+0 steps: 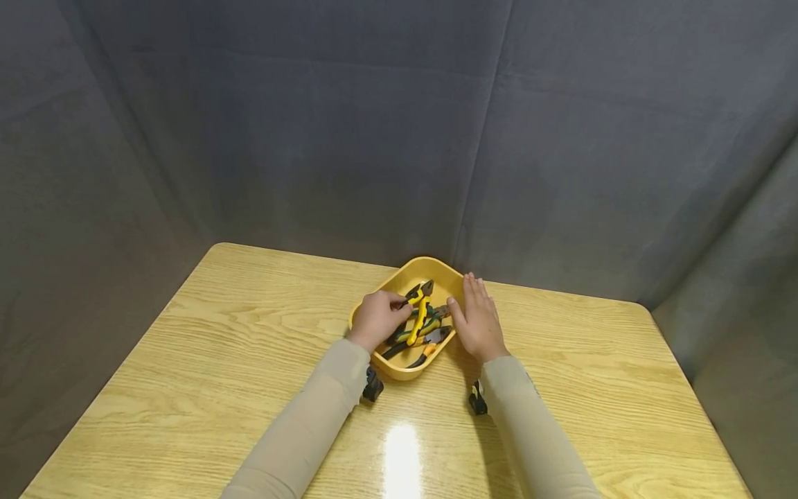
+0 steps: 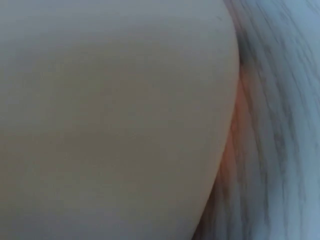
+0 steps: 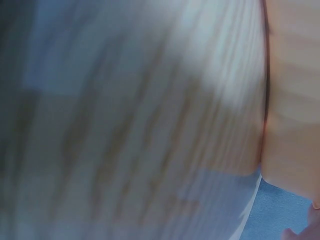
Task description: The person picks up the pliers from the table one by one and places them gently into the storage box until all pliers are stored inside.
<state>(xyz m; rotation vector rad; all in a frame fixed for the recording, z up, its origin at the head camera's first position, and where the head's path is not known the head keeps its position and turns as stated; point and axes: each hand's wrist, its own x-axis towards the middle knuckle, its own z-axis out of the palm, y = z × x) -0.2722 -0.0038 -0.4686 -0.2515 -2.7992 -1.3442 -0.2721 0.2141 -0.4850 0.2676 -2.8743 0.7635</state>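
A yellow plastic bin (image 1: 402, 373) stands on the table and holds several pliers with dark heads. In the head view my left hand (image 1: 377, 319) reaches over the bin's left side and pinches one handle of the yellow-handled pliers (image 1: 419, 322), whose head points to the far side. Green-and-yellow-handled pliers (image 1: 436, 322) and orange-and-black-handled pliers (image 1: 429, 352) lie beneath and beside them. My right hand (image 1: 480, 324) rests against the bin's right side, its fingers straight. The bin wall (image 2: 110, 120) fills much of the left wrist view, blurred. Fingertips (image 3: 305, 232) show at the right wrist view's corner.
The wooden table (image 1: 206, 388) extends around the bin, with rounded far corners. Grey cloth (image 1: 349, 152) hangs behind the table and at both sides. The bin stands near the table's far edge. A small dark wrist camera (image 1: 372, 385) sits under the left sleeve, another (image 1: 477, 400) under the right.
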